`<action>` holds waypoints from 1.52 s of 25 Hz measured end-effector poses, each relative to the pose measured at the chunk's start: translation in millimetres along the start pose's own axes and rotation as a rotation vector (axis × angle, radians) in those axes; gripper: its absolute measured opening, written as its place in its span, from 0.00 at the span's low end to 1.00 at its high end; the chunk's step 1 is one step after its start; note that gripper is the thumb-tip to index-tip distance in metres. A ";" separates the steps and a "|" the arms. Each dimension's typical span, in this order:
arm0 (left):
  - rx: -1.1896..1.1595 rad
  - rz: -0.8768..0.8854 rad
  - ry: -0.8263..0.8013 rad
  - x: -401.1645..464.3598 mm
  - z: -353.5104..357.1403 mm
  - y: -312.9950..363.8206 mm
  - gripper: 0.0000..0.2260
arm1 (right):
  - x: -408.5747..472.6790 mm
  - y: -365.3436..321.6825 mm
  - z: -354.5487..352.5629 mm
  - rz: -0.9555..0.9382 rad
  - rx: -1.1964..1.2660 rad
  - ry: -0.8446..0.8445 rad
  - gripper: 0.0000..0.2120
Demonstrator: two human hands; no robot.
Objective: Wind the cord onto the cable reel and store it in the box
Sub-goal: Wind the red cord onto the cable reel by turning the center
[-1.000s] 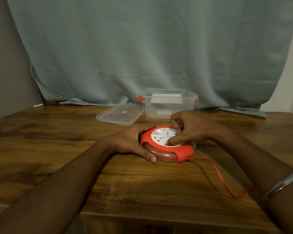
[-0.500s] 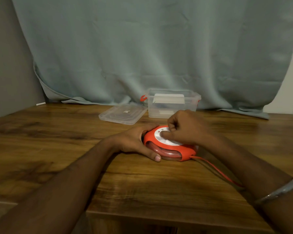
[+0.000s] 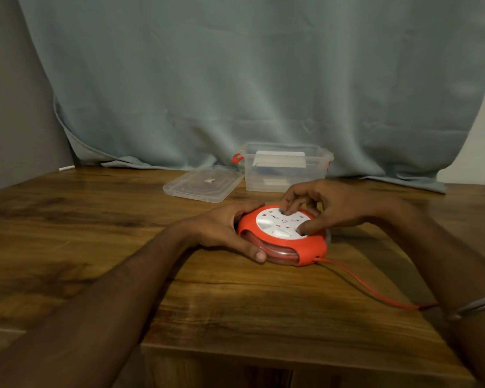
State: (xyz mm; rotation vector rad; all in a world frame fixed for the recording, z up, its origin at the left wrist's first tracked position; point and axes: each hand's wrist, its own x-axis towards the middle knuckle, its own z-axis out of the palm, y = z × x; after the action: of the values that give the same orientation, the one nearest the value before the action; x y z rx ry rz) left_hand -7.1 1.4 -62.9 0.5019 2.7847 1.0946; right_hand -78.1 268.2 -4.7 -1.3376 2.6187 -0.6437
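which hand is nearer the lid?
Left. The left hand grips the reel's left side, just in front of the lid. The right hand rests on the reel's top, further right, in front of the box.

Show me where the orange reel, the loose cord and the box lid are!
orange reel (image 3: 311, 249), head view: front of its orange rim.
cord (image 3: 370, 289), head view: loose stretch lying on the table.
box lid (image 3: 199, 184), head view: clear flat top.

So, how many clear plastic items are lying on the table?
2: the open box at the back by the curtain, and its lid lying flat just left of it. Nothing else seems hidden.
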 end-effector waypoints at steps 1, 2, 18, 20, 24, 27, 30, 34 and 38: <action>-0.007 0.002 -0.002 -0.4 -0.2 0.4 0.60 | -0.1 -0.6 0.7 0.005 0.021 0.006 0.23; -0.015 0.005 -0.005 -0.1 -0.2 0.2 0.60 | -0.2 -0.6 2.1 0.016 0.040 0.018 0.23; -0.052 0.006 0.003 3.0 0.4 -4.2 0.58 | 18.5 -20.0 34.6 0.024 -0.225 0.249 0.27; -0.038 -0.003 -0.006 3.2 0.3 -3.5 0.58 | 20.9 -20.9 36.3 0.007 -0.247 0.251 0.26; -0.054 0.001 -0.031 4.4 -1.6 -3.9 0.55 | 13.4 -24.1 25.6 -0.023 -0.161 0.229 0.07; -0.058 -0.003 -0.040 3.6 -3.2 -4.8 0.58 | 2.1 -18.7 5.4 -0.029 -0.015 0.031 0.17; -0.071 0.020 -0.085 4.6 -2.2 -5.2 0.56 | -1.9 -3.1 -1.9 -0.005 0.025 -0.055 0.26; -0.096 0.035 -0.115 4.2 -2.9 -4.6 0.56 | 0.8 -0.6 1.6 0.000 0.089 -0.025 0.31; -0.090 0.031 -0.086 3.1 -2.9 -6.0 0.56 | -2.4 -10.0 7.5 0.050 0.020 0.055 0.31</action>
State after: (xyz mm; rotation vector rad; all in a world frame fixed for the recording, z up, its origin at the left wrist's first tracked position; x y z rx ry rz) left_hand -12.3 -3.6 -64.7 0.5692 2.6496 1.1697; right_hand -66.9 262.6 -7.3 -1.2623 2.6716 -0.7075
